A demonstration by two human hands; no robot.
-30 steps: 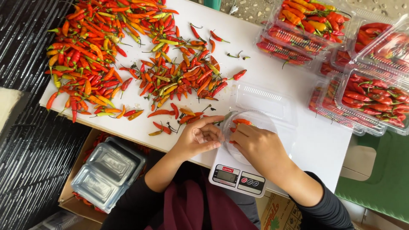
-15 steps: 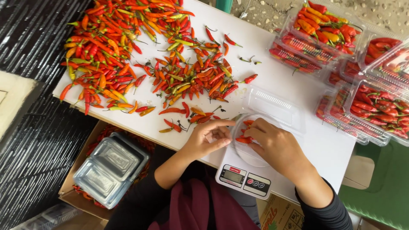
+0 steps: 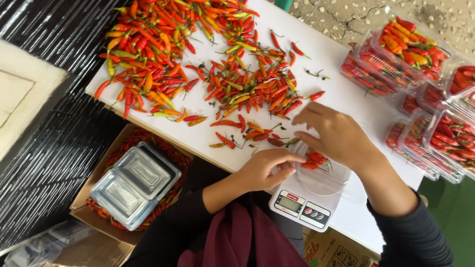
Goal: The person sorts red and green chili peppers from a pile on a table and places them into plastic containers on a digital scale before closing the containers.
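- Over the clear tray (image 3: 324,183) on the white kitchen scale (image 3: 304,205), the left hand (image 3: 264,170) has its fingertips drawn together beside a few red chillies (image 3: 314,159) lying in the tray; whether it actually pinches one I cannot tell, since the fingers hide the contact.
- Just above it, the right hand (image 3: 334,136) hovers palm down with fingers loosely spread, holding nothing I can see; half a second ago it lay lower, curled over the tray's right side.
- Since that earlier look, the left hand has slid from the tray's upper left edge down to its front rim, nearer the scale's display.
- At the tray's far edge, loose chillies on the white table (image 3: 341,94) touch or nearly touch the right hand's fingers.
- Beyond them, the big heap of red, orange and green chillies (image 3: 188,54) spreads over the table's far left part, unchanged.
- To the right, filled clear packs of chillies (image 3: 396,59) sit stacked, well apart from both hands.
- Below the table's left edge, empty clear lidded boxes (image 3: 133,183) rest on chillies in a cardboard carton (image 3: 81,202).
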